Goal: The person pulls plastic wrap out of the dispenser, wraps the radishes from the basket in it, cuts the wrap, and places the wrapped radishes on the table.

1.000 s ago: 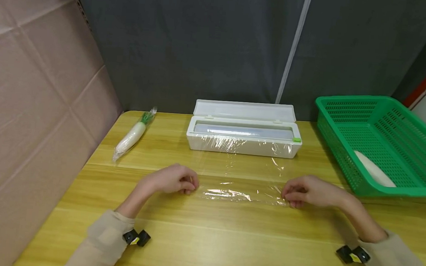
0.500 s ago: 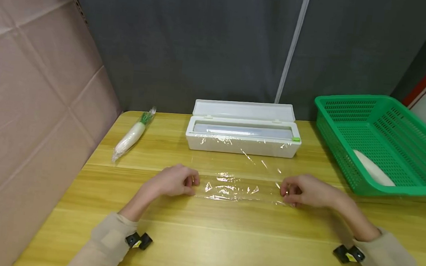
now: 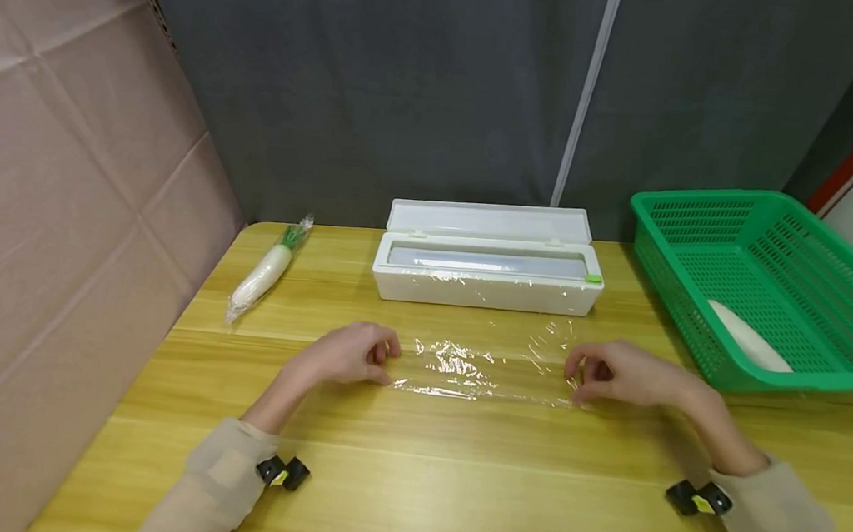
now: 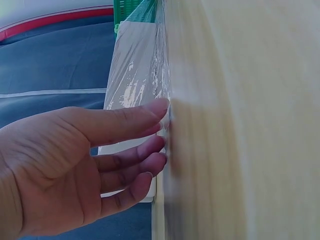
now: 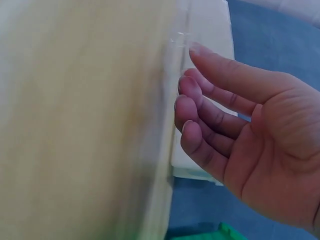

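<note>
A sheet of clear cling film (image 3: 456,368) stretches from the front of a white cling film dispenser box (image 3: 485,291), whose lid stands up behind it. The film is wrinkled and lies close over the wooden table. At its left front corner is my left hand (image 3: 350,353), thumb and fingers parted, with the thumb tip at the film's edge. My right hand (image 3: 632,374) is at the opposite corner, its thumb also at the film and its fingers loosely bent. In the left wrist view the film (image 4: 135,80) runs in folds from the thumb tip (image 4: 159,107).
To the left lies a white radish (image 3: 262,276) with green tops, wrapped in film. A green plastic basket (image 3: 681,324) on the right holds another white radish (image 3: 750,337). A dark curtain (image 3: 380,87) hangs behind the wooden table (image 3: 454,485).
The film has slackened and come down, with its shine now broken into small wrinkles. On both hands the thumb has parted from the fingers; the hands have hardly shifted.
</note>
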A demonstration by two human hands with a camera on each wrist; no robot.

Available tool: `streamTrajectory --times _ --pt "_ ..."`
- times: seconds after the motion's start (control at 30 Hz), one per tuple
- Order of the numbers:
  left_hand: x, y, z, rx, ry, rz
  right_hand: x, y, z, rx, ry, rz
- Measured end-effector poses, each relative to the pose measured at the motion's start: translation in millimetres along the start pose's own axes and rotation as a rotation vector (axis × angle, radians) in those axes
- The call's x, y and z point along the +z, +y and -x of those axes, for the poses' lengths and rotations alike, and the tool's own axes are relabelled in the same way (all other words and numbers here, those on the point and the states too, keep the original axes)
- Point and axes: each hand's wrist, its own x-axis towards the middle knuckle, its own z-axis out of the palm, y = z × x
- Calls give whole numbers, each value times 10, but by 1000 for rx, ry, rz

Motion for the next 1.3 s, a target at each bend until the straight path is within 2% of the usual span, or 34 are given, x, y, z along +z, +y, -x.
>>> streamTrajectory --times 0.17,0.53,0.83,1.03,1.3 --pt "-14 -19 -20 -6 -7 28 -140 -47 35 -22 39 -23" --pt "-17 -33 -52 0 -25 68 -371 -121 96 0 173 24" --pt "-12 -36 -66 3 -34 81 -555 -125 208 107 338 49" --pt "-2 -45 -56 -5 -35 93 -647 -4 312 171 458 53" --pt "1 -58 -53 -5 -39 93 -752 178 463 239 621 -67"
